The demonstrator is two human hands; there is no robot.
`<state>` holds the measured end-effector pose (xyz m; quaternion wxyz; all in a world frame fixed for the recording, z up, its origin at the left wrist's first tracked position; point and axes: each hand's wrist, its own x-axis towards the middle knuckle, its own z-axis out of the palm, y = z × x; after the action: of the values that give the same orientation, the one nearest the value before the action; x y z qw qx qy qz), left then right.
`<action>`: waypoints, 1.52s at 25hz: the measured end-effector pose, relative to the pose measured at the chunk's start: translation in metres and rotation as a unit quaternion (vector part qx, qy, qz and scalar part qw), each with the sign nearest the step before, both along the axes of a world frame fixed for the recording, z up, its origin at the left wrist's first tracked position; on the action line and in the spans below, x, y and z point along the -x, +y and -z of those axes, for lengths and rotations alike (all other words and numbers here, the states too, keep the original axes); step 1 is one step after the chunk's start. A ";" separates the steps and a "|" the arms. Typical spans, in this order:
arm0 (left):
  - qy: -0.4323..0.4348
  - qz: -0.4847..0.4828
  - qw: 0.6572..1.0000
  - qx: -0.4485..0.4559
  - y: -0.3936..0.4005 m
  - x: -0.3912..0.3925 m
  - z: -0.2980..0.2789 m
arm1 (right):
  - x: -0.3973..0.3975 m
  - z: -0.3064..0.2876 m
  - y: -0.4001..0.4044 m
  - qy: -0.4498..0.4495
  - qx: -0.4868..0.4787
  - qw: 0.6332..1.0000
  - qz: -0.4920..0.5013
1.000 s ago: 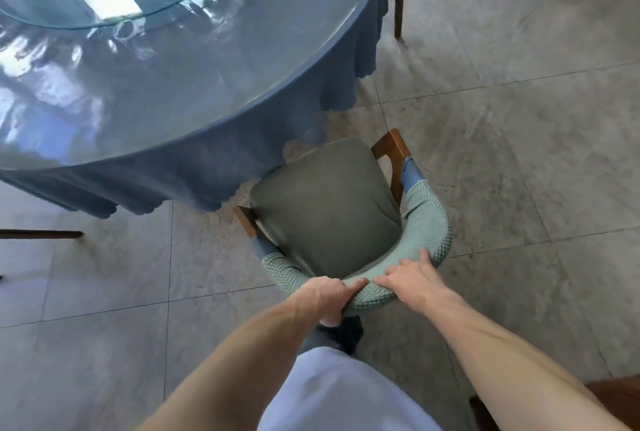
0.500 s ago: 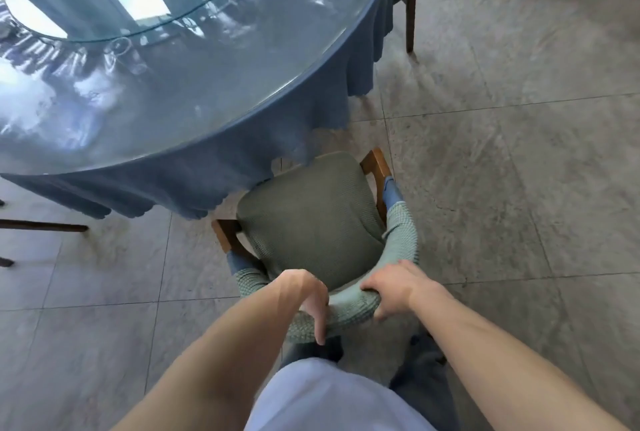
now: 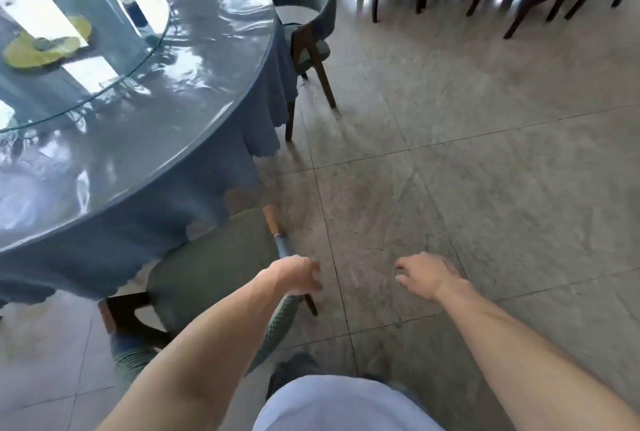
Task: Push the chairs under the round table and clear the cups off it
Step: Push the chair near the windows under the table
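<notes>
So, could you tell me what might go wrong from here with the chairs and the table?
The near chair sits only partly under the blue tablecloth; another push could snag the hanging cloth and drag it. The left hand is over its backrest, the right hand holds nothing. The far chair stands angled out, and its splayed legs could trip someone.
</notes>
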<state>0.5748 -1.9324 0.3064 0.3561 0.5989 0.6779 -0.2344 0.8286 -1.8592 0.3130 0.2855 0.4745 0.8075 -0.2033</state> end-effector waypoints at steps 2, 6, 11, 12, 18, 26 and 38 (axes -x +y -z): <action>-0.021 0.006 1.000 -0.008 0.034 -0.018 -0.010 | -0.023 -0.012 0.032 0.015 0.018 0.999 0.041; -0.037 -0.021 0.997 -0.066 0.105 -0.023 -0.025 | -0.032 -0.032 0.105 0.048 0.006 0.997 0.067; -0.032 -0.040 0.995 -0.082 0.192 0.004 -0.034 | -0.013 -0.051 0.195 0.063 -0.017 0.996 0.057; -0.023 -0.042 0.996 -0.074 0.212 0.013 -0.036 | -0.009 -0.056 0.216 0.057 -0.020 0.997 0.049; -0.041 -0.092 0.988 -0.114 0.337 0.077 -0.045 | 0.040 -0.085 0.355 0.067 -0.068 0.995 0.043; -0.062 -0.092 0.986 -0.124 0.481 0.115 -0.051 | 0.099 -0.100 0.488 0.054 -0.093 0.994 0.015; -0.063 -0.140 0.981 -0.117 0.737 0.103 -0.052 | 0.114 -0.067 0.758 0.054 -0.050 0.997 -0.023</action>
<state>0.4722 -1.1954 0.3587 0.3550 0.5488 0.7542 -0.0634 0.7145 -1.1012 0.3801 0.2219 0.4579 0.8416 -0.1810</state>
